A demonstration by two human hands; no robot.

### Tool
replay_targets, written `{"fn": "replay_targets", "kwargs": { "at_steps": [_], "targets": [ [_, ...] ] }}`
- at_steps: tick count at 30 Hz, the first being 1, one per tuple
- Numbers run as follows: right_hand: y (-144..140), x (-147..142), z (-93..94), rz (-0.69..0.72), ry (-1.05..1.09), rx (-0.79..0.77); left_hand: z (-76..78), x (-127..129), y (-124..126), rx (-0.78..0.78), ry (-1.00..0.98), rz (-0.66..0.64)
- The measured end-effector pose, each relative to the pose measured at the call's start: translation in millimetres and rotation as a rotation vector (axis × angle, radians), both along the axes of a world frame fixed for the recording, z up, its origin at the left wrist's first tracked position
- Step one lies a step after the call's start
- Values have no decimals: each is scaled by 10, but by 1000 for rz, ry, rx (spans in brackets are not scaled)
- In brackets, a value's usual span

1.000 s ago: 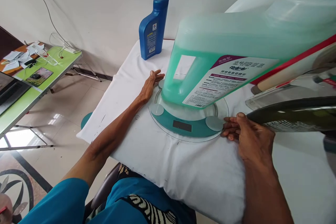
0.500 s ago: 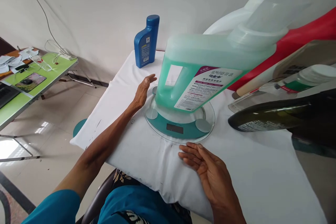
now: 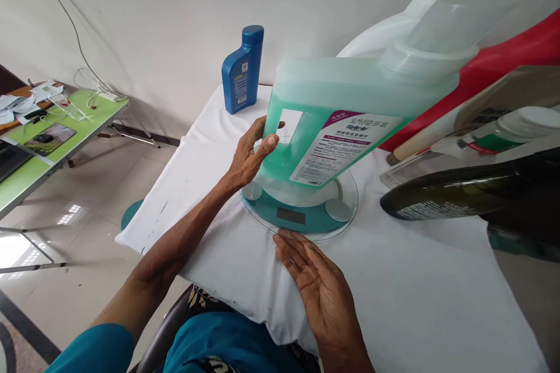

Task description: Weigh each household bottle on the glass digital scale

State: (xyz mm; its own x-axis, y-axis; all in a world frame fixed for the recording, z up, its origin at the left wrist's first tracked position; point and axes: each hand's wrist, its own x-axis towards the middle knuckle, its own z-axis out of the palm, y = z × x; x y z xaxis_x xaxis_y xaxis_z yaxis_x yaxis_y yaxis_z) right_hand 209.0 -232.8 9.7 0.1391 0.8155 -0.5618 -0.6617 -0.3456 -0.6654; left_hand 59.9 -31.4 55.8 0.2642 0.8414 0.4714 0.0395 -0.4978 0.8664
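A big translucent jug of green liquid (image 3: 345, 111) with a white cap stands on a round glass scale (image 3: 301, 210) with a teal centre, on a white-covered table (image 3: 415, 291). My left hand (image 3: 249, 154) is wrapped around the jug's handle, thumb on the front, fingers through the opening. My right hand (image 3: 315, 280) lies flat and open on the cloth, its fingertips at the scale's near rim. It holds nothing.
A blue bottle (image 3: 241, 70) stands at the table's far left end near the wall. A dark glass bottle (image 3: 459, 198), a clear bottle and red and white containers crowd the right side. A green folding table (image 3: 52, 140) with papers stands to the left.
My left hand rose from beside the scale and closed around the jug's handle. My right hand left the scale's right edge and slid left along the cloth to the near rim.
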Motion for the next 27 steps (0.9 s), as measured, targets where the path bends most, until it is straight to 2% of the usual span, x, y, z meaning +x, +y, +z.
{"fn": "replay_targets", "kwargs": {
  "at_steps": [13, 17, 27],
  "targets": [
    [-20, 124, -79, 46, -57, -65, 84, 127, 128, -34, -46, 26],
    [-1, 128, -69, 68, -60, -77, 79, 185, 212, -43, -96, -9],
    [-12, 95, -68, 41, -33, -81, 67, 311, 368, -196, -210, -48]
  ]
}}
